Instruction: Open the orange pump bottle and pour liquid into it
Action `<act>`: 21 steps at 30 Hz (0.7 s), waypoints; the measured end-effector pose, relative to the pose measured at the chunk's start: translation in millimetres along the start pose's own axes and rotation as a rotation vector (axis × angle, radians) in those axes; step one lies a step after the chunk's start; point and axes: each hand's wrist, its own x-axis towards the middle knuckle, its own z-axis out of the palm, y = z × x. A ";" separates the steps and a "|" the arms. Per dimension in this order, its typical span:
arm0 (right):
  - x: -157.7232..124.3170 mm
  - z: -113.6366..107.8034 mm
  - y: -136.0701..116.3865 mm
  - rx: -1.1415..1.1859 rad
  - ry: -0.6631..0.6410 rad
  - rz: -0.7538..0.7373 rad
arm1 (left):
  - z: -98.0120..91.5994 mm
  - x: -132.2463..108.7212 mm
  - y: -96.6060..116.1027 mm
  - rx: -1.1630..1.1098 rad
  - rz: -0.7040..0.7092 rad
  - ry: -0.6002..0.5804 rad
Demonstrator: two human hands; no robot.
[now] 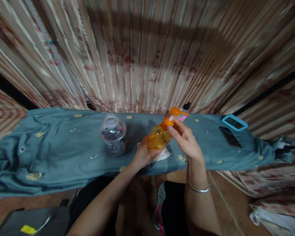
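Observation:
My left hand point(143, 154) is wrapped round the base of an orange pump bottle point(159, 137), which leans to the right above a white cloth point(161, 155). My right hand point(185, 139) pinches the bottle's orange collar just under the pump head point(177, 112). A pink bottle with a black cap point(186, 109) stands partly hidden behind the pump head. To the left of my hands stands a clear plastic jar point(113, 134) with dark contents.
All this rests on a surface draped in a blue-grey patterned cloth point(56, 144). A black phone point(230, 136) and a device in a blue case point(234, 122) lie at the right. Striped curtains point(147, 55) hang behind. A dark box point(31, 221) sits at lower left.

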 end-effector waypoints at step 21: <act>3.3 5.9 -28.2 0.041 0.340 -0.137 | 2.6 1.0 5.9 0.120 -0.018 0.000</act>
